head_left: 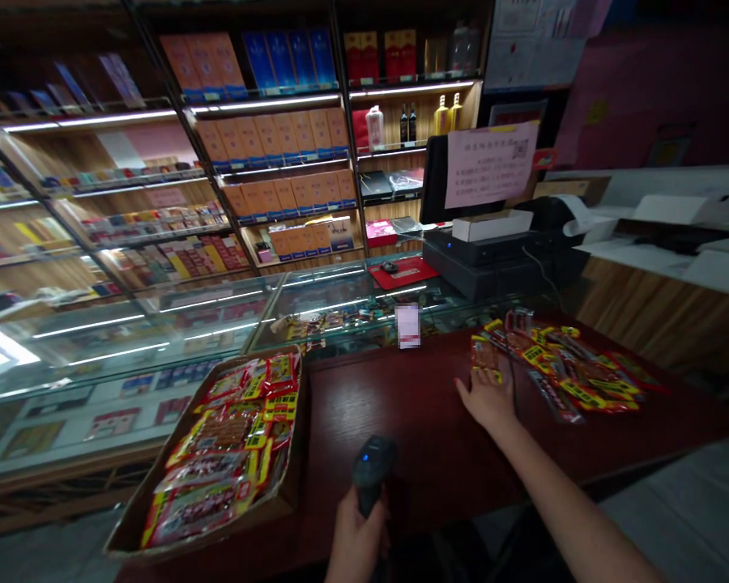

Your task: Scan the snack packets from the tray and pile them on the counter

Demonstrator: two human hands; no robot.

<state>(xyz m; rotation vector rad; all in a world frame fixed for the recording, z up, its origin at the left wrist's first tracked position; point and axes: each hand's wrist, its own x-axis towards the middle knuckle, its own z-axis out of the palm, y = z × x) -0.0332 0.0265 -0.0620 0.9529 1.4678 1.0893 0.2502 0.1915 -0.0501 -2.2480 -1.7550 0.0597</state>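
Observation:
My left hand (pixel 357 530) is wrapped around the handle of a dark barcode scanner (pixel 373 461); a small blue light shows on its head. On the right side of the dark red table (pixel 352 405), my right hand (pixel 489 401) reaches forward with its thumb apart. Its fingertips touch the near edge of a red and yellow snack packet (pixel 484 352) lying flat. Beside it spreads a loose pile of snack packets (pixel 583 368). To the left of the scanner stands an open cardboard box (pixel 300 453) filled with similar bagged snacks (pixel 224 437).
Glass display counters (pixel 219 308) run behind the table. A monitor (pixel 434 178) with a paper sheet (pixel 492 166) stands at the back right, near a red mouse mat (pixel 404 272). A blurred white card (pixel 409 325) stands at the table's far edge. Shelves hold orange boxes (pixel 273 138).

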